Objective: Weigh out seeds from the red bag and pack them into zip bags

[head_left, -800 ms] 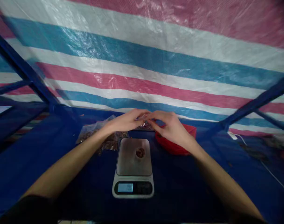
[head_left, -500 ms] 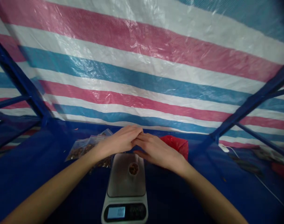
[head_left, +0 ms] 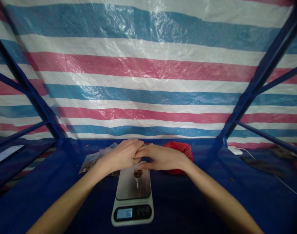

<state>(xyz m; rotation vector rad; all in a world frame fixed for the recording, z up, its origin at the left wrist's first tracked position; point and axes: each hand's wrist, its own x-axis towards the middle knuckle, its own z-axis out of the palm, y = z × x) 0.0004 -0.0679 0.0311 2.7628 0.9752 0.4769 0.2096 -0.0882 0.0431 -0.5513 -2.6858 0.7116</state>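
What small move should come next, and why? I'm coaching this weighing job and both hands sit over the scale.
Probably lift both hands clear. The left hand and right hand meet, touching, above the steel-topped digital kitchen scale, where a small brown heap lies and the display is lit. What they pinch is hidden.

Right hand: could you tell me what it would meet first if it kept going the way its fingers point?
The right hand points left, fingertips already at the left hand, so it would likely meet that first, above the scale.
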